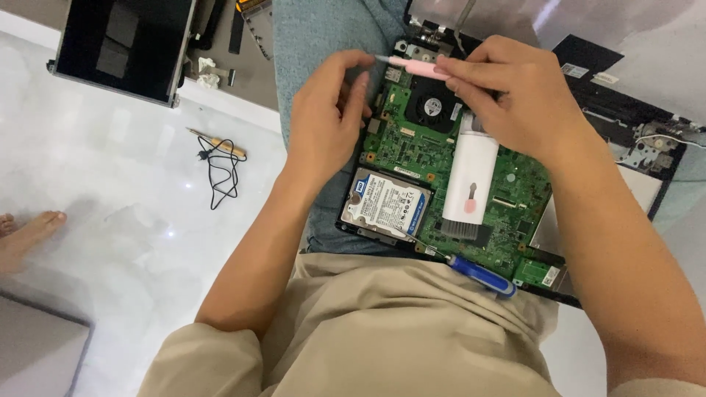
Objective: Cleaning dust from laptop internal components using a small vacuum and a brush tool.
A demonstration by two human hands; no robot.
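Note:
An opened laptop base with a green circuit board (412, 140) rests on my lap. My right hand (515, 95) holds a slim pink pen-like tool (418, 68) over the board's far edge, near the black fan (432, 103). My left hand (327, 110) hovers at the board's left edge, fingers curled, its fingertips close to the pink tool's tip. A white cleaning-kit case (471, 176) with a grey brush end lies on the board. A silver hard drive (386, 202) sits in the near left corner. A blue-handled screwdriver (482, 277) lies at the near edge.
On the white floor to the left lie a small wooden-handled screwdriver (217, 142) and a black cable (220, 173). A detached laptop screen (121, 44) lies far left. Black laptop casing parts (632, 125) sit at right. A bare foot (29, 231) shows at left.

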